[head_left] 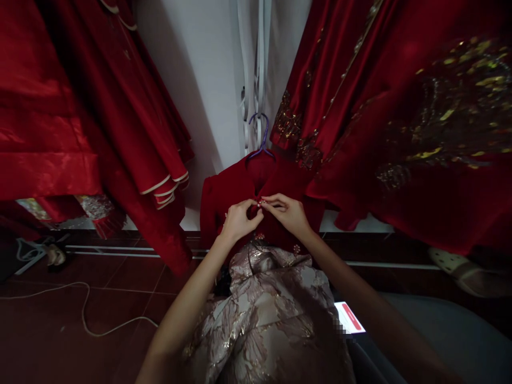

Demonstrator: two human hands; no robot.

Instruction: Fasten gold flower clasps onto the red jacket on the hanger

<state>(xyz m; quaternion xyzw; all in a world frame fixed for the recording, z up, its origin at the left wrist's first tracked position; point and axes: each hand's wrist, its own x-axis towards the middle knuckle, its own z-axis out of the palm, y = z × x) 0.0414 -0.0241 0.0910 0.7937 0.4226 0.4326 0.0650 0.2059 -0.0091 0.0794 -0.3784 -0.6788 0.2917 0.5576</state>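
A dark red jacket [224, 194] hangs on a purple hanger [261, 140] in front of me, over a pale gold brocade skirt [268, 314]. My left hand [239, 220] and my right hand [288, 213] meet at the jacket's front opening just below the collar. Both hands pinch a small pearl-like button [260, 204] and the fabric edge beside it. The fingertips of the two hands almost touch.
Red satin gowns [92, 106] hang at the left, and embroidered red garments with gold sequins [420, 117] at the right. A white wall [208, 85] is behind. A white cable [84, 314] lies on the dark tiled floor. A lit phone screen [350, 318] lies at the lower right.
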